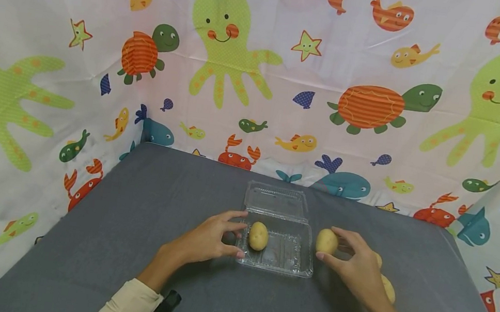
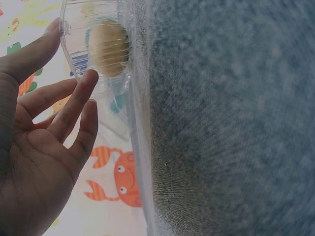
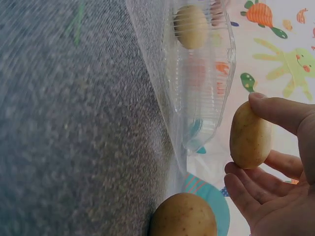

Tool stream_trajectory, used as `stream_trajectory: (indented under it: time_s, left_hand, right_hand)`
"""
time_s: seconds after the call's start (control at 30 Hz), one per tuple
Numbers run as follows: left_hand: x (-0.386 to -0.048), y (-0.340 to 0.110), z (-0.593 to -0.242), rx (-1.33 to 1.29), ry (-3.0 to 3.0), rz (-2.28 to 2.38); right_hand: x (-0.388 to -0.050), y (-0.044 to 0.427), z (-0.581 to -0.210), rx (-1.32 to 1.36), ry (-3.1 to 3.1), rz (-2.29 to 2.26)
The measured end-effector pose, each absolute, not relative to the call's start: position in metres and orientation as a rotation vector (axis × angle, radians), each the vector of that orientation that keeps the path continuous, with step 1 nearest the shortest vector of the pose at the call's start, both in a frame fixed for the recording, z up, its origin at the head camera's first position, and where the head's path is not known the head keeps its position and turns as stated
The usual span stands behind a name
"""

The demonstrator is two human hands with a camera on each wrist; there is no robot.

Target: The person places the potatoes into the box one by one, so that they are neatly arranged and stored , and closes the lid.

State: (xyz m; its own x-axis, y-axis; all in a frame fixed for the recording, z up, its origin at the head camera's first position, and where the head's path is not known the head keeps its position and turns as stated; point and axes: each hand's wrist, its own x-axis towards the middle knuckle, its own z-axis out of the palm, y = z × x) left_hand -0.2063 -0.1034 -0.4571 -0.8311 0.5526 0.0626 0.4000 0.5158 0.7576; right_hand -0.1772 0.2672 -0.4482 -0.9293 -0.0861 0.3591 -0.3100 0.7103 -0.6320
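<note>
A clear plastic clamshell box (image 1: 287, 251) lies with its lid (image 1: 276, 200) folded back, away from me. Inside its left part sits one potato (image 1: 258, 236). At the left wall of the box is my left hand (image 1: 209, 237), thumb and fingers spread along the rim and touching it. My right hand (image 1: 355, 265) pinches another potato (image 3: 250, 135) between thumb and fingertips, just right of the box and raised off the table. Under and behind that hand, more potatoes (image 1: 387, 289) lie on the table, partly hidden by it.
A grey cloth (image 1: 129, 224) covers the table. Behind and at both sides hangs a white curtain (image 1: 263, 48) printed with sea animals. Close to the right wrist camera lies a potato (image 3: 184, 216) on the cloth.
</note>
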Motion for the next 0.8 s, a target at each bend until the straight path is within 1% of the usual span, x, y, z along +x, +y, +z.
stream_trajectory:
  time_s: [0.8]
  left_hand:
    - [-0.208, -0.102, -0.459, 0.813, 2.571, 1.210]
  right_hand:
    - [-0.176, 0.246, -0.444, 0.500, -2.515, 1.221]
